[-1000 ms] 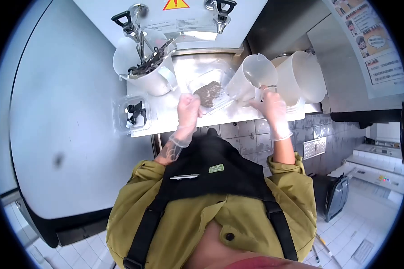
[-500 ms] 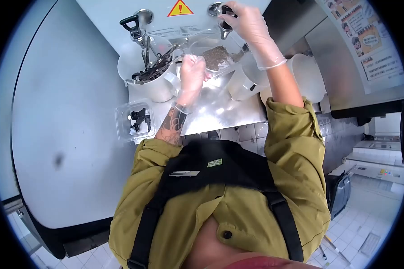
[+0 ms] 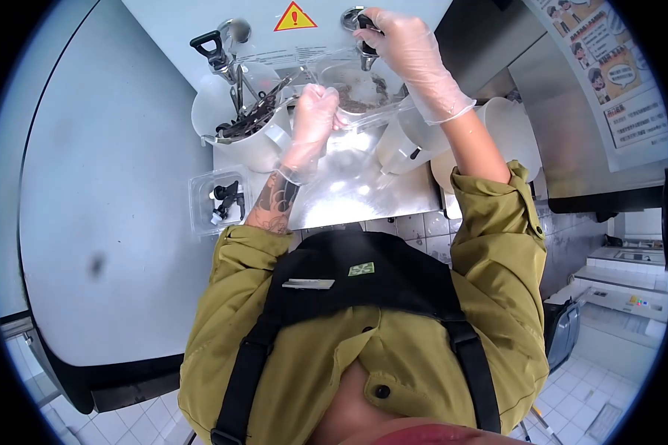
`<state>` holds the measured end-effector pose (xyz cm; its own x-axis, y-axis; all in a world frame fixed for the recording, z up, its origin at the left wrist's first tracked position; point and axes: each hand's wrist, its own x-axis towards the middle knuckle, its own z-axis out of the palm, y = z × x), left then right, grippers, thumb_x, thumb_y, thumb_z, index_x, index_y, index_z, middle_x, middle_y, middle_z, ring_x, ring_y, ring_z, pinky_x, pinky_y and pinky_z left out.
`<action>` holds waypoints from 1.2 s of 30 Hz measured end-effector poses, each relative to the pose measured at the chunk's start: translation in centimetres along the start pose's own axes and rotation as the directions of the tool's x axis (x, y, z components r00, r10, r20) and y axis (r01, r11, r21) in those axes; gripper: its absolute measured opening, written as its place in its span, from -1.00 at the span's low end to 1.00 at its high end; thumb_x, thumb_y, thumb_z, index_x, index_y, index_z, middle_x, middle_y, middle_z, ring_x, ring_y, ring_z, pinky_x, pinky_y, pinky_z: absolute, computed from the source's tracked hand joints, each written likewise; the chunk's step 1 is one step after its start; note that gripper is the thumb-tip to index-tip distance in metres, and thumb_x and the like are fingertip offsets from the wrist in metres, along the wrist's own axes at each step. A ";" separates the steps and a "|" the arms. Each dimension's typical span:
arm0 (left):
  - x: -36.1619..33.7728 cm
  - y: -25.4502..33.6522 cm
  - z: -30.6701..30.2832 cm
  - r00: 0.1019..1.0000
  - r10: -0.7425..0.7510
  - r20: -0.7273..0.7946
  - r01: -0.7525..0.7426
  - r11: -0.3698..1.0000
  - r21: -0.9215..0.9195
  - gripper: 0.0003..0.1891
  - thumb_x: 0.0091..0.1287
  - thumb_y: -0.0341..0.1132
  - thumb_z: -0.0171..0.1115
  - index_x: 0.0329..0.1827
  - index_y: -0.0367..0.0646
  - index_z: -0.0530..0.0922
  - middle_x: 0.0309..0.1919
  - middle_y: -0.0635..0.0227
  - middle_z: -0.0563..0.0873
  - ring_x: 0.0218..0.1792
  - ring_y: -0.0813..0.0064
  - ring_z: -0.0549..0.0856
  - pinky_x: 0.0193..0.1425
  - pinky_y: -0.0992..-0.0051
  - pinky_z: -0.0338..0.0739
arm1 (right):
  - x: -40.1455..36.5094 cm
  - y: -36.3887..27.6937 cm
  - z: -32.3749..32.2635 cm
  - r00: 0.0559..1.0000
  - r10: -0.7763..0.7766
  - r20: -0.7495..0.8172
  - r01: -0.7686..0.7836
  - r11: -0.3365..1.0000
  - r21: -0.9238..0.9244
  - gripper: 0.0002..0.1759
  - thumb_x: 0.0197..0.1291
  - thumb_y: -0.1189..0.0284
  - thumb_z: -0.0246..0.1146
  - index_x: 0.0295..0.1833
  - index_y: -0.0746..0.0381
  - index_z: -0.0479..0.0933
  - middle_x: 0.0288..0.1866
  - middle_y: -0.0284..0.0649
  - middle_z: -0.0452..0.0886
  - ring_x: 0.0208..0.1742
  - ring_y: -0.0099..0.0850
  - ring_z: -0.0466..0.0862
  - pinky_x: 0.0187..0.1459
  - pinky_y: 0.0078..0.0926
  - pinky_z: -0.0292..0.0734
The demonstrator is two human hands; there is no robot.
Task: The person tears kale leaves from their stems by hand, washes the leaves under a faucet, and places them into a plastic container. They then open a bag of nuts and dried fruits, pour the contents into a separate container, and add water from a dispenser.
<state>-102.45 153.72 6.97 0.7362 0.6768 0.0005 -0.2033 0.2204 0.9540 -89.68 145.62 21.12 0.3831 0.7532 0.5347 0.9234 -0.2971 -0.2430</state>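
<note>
My right hand (image 3: 412, 59), in a clear glove, is closed on the black handle of the right tap (image 3: 368, 50). Below the tap is a clear plastic container (image 3: 390, 111) with grey-brown grainy stuff (image 3: 356, 95) inside, looking wet and uneven. My left hand (image 3: 318, 115), gloved too, grips the container at its near left side; its fingers are curled. Left of that hand stands a white pitcher (image 3: 256, 152) full of dark-handled metal utensils (image 3: 252, 122). The left tap (image 3: 219, 52) is above it, untouched.
A shallow clear box (image 3: 199, 204) with black nozzle-like parts (image 3: 228, 202) is at the left. Translucent pitchers (image 3: 404, 144) stand right of the container on the metal counter (image 3: 338, 200). A warning triangle (image 3: 295, 18) marks the machine front. Printed sheets (image 3: 612, 74) hang at the right.
The grainy stuff, a compact mound before, is now spread and broken up, with liquid apparently in the container. My right hand has shifted slightly on the tap handle.
</note>
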 end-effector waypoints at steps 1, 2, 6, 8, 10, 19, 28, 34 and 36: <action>0.0 0.0 0.0 1.000 0.001 -0.006 -0.001 1.000 -0.002 -0.82 0.35 -0.33 0.13 -0.27 -0.19 0.31 -0.64 0.39 0.53 -0.70 0.62 0.55 -0.65 0.66 0.42 | 0.0 0.1 0.0 1.000 0.011 0.021 -0.011 1.000 0.000 -0.79 0.11 0.32 0.28 -0.21 0.20 0.53 -0.35 -0.02 0.63 -0.27 -0.01 0.64 -0.25 -0.11 0.54; 0.0 0.1 0.1 1.000 0.003 -0.013 -0.003 1.000 -0.003 -0.82 0.35 -0.33 0.13 -0.27 -0.19 0.32 -0.64 0.39 0.53 -0.71 0.63 0.55 -0.65 0.66 0.42 | 0.1 0.2 0.1 1.000 -0.004 0.021 0.004 1.000 -0.002 -0.80 0.11 0.32 0.28 -0.21 0.20 0.53 -0.35 -0.01 0.63 -0.27 -0.01 0.64 -0.26 -0.11 0.54; -0.1 0.0 0.3 0.998 0.019 -0.052 -0.021 0.999 -0.034 -0.83 0.33 -0.30 0.18 -0.33 -0.13 0.38 -0.69 0.38 0.56 -0.74 0.67 0.49 -0.65 0.70 0.33 | 0.3 0.6 0.2 0.999 -0.028 0.033 0.028 1.000 -0.006 -0.80 0.11 0.33 0.28 -0.19 0.20 0.52 -0.35 0.00 0.62 -0.26 -0.01 0.64 -0.26 -0.11 0.54; -0.1 -0.1 0.4 0.998 0.035 -0.049 -0.037 0.998 -0.042 -0.83 0.33 -0.30 0.18 -0.32 -0.13 0.39 -0.69 0.40 0.56 -0.73 0.68 0.49 -0.65 0.71 0.33 | 0.2 0.5 0.0 0.999 -0.009 0.047 0.009 1.000 -0.011 -0.80 0.11 0.34 0.28 -0.20 0.20 0.51 -0.35 0.00 0.62 -0.26 -0.01 0.64 -0.26 -0.11 0.54; -0.1 0.0 0.4 0.998 0.041 -0.049 -0.043 0.998 -0.039 -0.83 0.33 -0.30 0.19 -0.32 -0.13 0.39 -0.68 0.41 0.56 -0.73 0.68 0.49 -0.65 0.71 0.33 | 0.2 0.3 -0.1 0.998 0.025 0.063 -0.024 1.000 -0.020 -0.80 0.11 0.34 0.28 -0.21 0.20 0.51 -0.35 0.01 0.62 -0.26 0.00 0.64 -0.26 -0.11 0.54; 0.2 0.0 0.1 0.998 0.041 -0.055 -0.040 0.999 0.010 -0.83 0.33 -0.29 0.18 -0.34 -0.14 0.40 -0.69 0.42 0.56 -0.72 0.69 0.50 -0.64 0.71 0.33 | 0.2 1.0 0.8 0.997 -0.071 -0.010 0.072 0.997 0.017 -0.81 0.11 0.35 0.28 -0.23 0.21 0.50 -0.37 0.01 0.62 -0.27 0.01 0.64 -0.26 -0.09 0.54; 0.4 0.0 0.0 0.997 0.045 -0.064 -0.045 0.999 -0.001 -0.83 0.32 -0.31 0.18 -0.35 -0.14 0.39 -0.69 0.43 0.55 -0.73 0.68 0.51 -0.68 0.72 0.31 | 0.3 0.9 0.6 0.999 -0.051 0.015 0.051 0.999 -0.005 -0.81 0.11 0.35 0.28 -0.23 0.21 0.50 -0.38 0.00 0.62 -0.28 0.01 0.64 -0.28 -0.07 0.54; 0.5 0.0 0.0 0.996 0.050 -0.078 -0.051 0.999 -0.008 -0.83 0.31 -0.33 0.19 -0.36 -0.14 0.39 -0.66 0.48 0.51 -0.72 0.68 0.52 -0.68 0.72 0.31 | 0.3 1.0 0.7 0.997 -0.071 0.002 0.071 0.997 -0.029 -0.81 0.10 0.34 0.28 -0.25 0.21 0.49 -0.38 0.01 0.61 -0.28 0.01 0.64 -0.29 -0.07 0.54; 0.3 0.2 0.1 0.996 0.046 -0.078 -0.046 0.999 0.003 -0.84 0.31 -0.33 0.19 -0.37 -0.13 0.39 -0.65 0.49 0.51 -0.72 0.68 0.52 -0.68 0.72 0.31 | 0.3 1.0 0.6 0.997 -0.079 -0.006 0.079 0.997 -0.012 -0.81 0.09 0.34 0.29 -0.26 0.21 0.49 -0.38 0.01 0.61 -0.29 0.01 0.64 -0.28 -0.07 0.53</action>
<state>-102.16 153.89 7.19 0.6732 0.7391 0.0213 -0.2350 0.1865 0.9539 -88.64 145.86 20.55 0.3087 0.7710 0.5570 0.9511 -0.2433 -0.1903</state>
